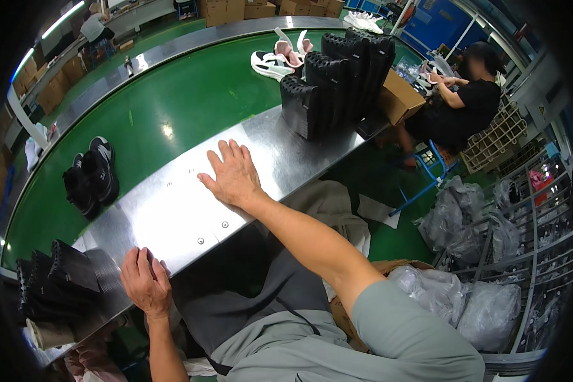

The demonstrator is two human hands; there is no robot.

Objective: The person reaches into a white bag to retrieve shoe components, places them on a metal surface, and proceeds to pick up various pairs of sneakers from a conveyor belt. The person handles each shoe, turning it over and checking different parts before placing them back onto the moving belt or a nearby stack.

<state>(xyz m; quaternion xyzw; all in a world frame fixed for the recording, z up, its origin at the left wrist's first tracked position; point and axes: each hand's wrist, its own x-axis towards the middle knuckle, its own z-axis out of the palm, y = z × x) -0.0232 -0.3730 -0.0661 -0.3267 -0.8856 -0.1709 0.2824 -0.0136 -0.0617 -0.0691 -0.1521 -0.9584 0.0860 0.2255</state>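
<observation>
Head view: the right hand [232, 175] is spread on the counter [165, 207]; the left hand [145, 283] is rested, loosely curled, at its edge. Nothing is visibly held.

Toward six o'clock I see a plain grey-green shirt [280, 352], softly creased at the belly. Its right sleeve [404, 321], toward five o'clock, is short and loose, with a straight hem above the elbow. The trousers [226, 311], toward seven, are dark grey, with a thin black cord [297, 312]. Left hand [148, 281] and right hand [234, 177] are bare.
</observation>
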